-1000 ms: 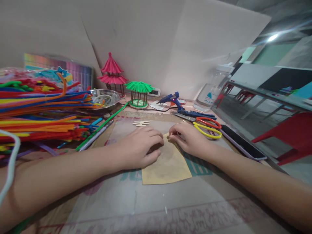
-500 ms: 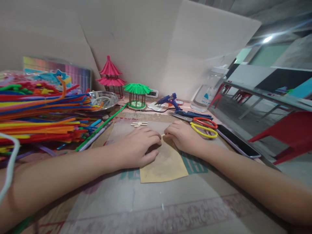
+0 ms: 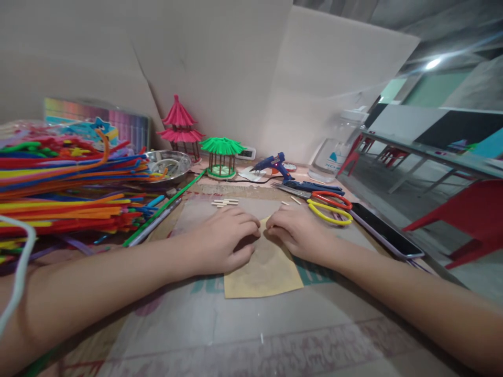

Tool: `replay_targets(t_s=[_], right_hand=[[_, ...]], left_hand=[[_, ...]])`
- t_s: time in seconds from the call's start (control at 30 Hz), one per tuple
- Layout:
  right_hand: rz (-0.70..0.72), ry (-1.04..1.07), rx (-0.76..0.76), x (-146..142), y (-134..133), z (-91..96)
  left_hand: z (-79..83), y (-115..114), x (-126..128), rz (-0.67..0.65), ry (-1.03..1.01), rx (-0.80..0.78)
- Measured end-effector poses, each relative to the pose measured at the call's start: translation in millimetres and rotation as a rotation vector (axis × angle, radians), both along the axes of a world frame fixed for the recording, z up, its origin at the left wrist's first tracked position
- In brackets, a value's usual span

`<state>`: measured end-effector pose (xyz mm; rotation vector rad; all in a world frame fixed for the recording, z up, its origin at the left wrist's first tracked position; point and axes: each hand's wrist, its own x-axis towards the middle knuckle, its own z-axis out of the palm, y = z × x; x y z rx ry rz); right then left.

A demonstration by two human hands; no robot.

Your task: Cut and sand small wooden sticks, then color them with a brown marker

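Observation:
A yellowish sheet of paper (image 3: 263, 277), perhaps sandpaper, lies on the covered tabletop between my hands. My left hand (image 3: 231, 238) rests on its left side, fingers curved and thumb held apart, with a gap between them. At the upper right of the sheet, my right hand (image 3: 298, 230) is closed, its fingers bent and pressed together; whatever they hold is hidden. Several short pale sticks (image 3: 225, 202) lie just beyond my left hand. Two more small pale sticks (image 3: 295, 200) lie beyond my right hand.
Bundled pipe cleaners (image 3: 74, 173) crowd the left, by a metal bowl (image 3: 168, 166). Behind stand a pink pagoda (image 3: 179, 123), a green-roofed pavilion (image 3: 222, 157), a glue gun (image 3: 273, 165) and a water bottle (image 3: 330, 152). Scissors (image 3: 330, 209) and a phone (image 3: 387, 230) lie right.
The view has tilted up slightly, so things appear a little lower. My right hand has shifted slightly, and the small sticks beyond it now show. My left hand stays nearly still.

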<state>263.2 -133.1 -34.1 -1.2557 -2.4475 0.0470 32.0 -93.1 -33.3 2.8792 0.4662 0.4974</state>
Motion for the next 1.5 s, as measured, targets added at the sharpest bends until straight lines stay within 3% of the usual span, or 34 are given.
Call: replay_targets(t_s=[0.2,0.37,0.47,0.6,0.77,1.07,1.5], right_hand=[[-0.053,-0.001,0.073,-0.7,3.9,-1.9],[0.056,0.079,0.024,-4.3,-0.5,-4.7],[0.007,0.065,0.067,-4.2,2.4,-5.4],[-0.054,0.313,-0.047,-2.6,-1.0,-3.7],[-0.008,0.570,-0.184,-11.4,-19.3,1.3],[-0.008,0.510,-0.168,-12.1,-23.2,5.0],[0.065,0.411,-0.026,-9.7,-20.6,3.3]], left_hand=[[0.5,-0.6,-0.6,0.007,-0.015,0.002],[0.8,-1.2,0.1,-0.009,-0.015,0.014],[1.7,-1.3,-0.2,0.002,-0.007,0.011],[1.0,2.2,-1.4,0.002,-0.041,-0.038],[-0.9,8.9,-2.4,0.096,-0.155,-0.185],[2.0,5.4,-4.4,-0.040,-0.261,-0.040],[5.8,4.2,-4.6,-0.076,-0.253,-0.044]])
